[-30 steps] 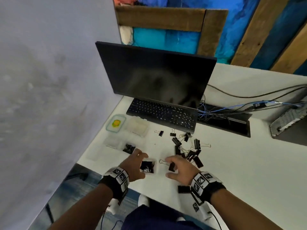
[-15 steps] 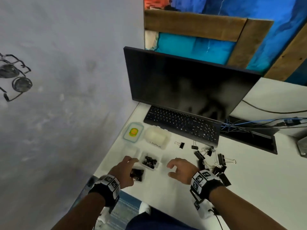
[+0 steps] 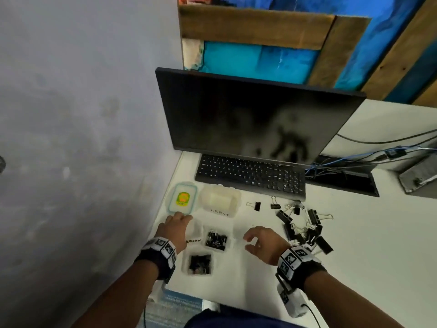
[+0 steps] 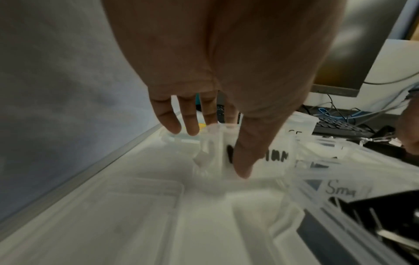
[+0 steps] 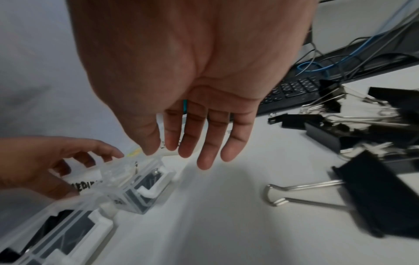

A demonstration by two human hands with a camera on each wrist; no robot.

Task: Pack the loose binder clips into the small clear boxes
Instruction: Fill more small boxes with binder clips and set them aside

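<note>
My left hand (image 3: 176, 229) grips an empty clear box marked MEDIUM (image 3: 195, 232), thumb on its labelled front (image 4: 272, 157) and fingers over its far side. Two small clear boxes hold black clips: one (image 3: 216, 240) just right of it, one (image 3: 199, 263) nearer me. My right hand (image 3: 264, 245) hovers over bare table with relaxed fingers (image 5: 204, 157) and holds nothing. The loose black binder clips (image 3: 305, 228) lie in a heap to its right; a large clip (image 5: 362, 197) lies closest.
A frosted box marked LARGE (image 3: 221, 202) and a lid with a yellow sticker (image 3: 182, 197) sit behind the small boxes. Keyboard (image 3: 250, 176) and monitor (image 3: 255, 119) stand further back, cables (image 3: 354, 159) at right. A grey wall (image 3: 71, 138) borders the table's left.
My left hand let go of the small box with clips and moved forward onto the medium box. My right hand no longer pinches a clip and has opened.
</note>
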